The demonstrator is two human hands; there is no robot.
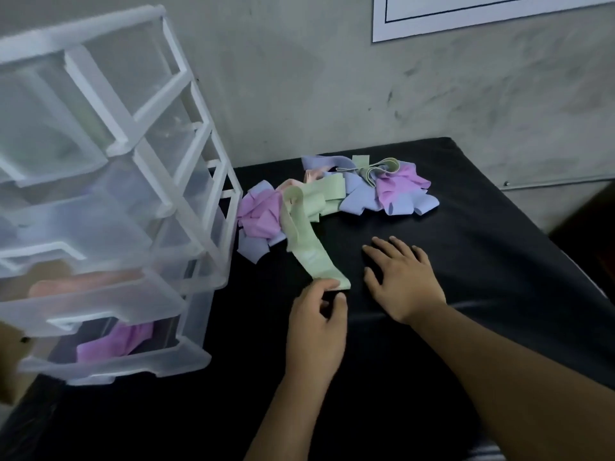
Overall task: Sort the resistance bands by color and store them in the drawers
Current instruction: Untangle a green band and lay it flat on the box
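A pile of resistance bands in purple, blue, green and peach lies on the black table. One long green band stretches from the pile toward me. My left hand pinches its near end between thumb and fingers. My right hand lies flat on the cloth just right of it, fingers spread, holding nothing. The translucent drawer unit stands at the left. Its bottom drawer is pulled out with a purple band inside; the one above holds peach bands.
A grey wall runs behind the table, with a white sheet fixed at the top right. The table's right edge drops off near a brown surface. A cardboard piece shows at the far left.
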